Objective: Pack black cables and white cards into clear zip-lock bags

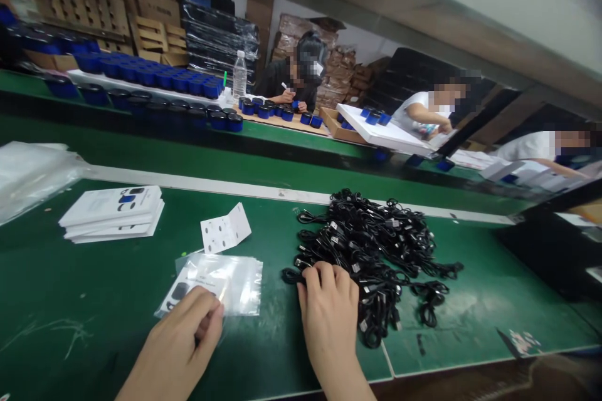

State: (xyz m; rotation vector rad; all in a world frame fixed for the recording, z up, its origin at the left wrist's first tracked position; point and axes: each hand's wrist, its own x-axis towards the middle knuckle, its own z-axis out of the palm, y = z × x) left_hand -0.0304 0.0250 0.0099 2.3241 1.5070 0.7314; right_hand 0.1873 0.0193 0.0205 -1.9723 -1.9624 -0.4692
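My left hand [190,329] is closed, fingers curled and thumb pressed in, at the lower edge of a clear plastic bag [244,288] on the green bench. Inside or under the plastic shows a printed leaflet [200,279]; which of the two I cannot tell. Bent over the near left side of a heap of coiled black USB cables [367,232] is my right hand [332,316]. Its fingers close on a cable coil [291,276], whose end sticks out to their left. Its fingertips are partly hidden. A folded leaflet [226,230] stands half open behind the bag.
A stack of printed leaflets [113,213] and clear plastic bags [35,175] lie at the left. Beyond a pale strip [211,185], a raised line carries rows of blue jars [150,75] and a bottle [239,75]. Several people sit across. An overhead shelf [423,0] crosses above.
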